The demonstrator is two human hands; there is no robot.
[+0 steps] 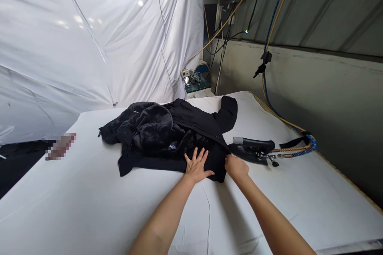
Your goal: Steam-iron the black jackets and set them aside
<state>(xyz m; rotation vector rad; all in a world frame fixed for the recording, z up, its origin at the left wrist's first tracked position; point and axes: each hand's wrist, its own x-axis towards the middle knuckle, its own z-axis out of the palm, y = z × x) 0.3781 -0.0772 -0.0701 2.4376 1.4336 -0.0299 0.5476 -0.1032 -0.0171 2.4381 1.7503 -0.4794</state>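
Note:
A black jacket (pixel 197 117) with a plush lining lies spread across the white-covered table (pixel 98 211), its front turned open so the lining and a small white label show. My left hand (pixel 197 166) presses flat on the near part of the jacket, fingers spread. At the jacket's right edge, my right hand (pixel 237 167) is closed on the black fabric. Just beyond that hand a black iron (pixel 253 149) rests on the table, its tip close to the jacket's edge. One sleeve reaches toward the back right.
Blue and orange hoses (pixel 299 152) run from the iron up along the wall at right. White sheeting (pixel 134 40) hangs behind the table. Small equipment (pixel 194 79) stands at the back corner. A pixelated patch (pixel 61 147) covers something at the left edge.

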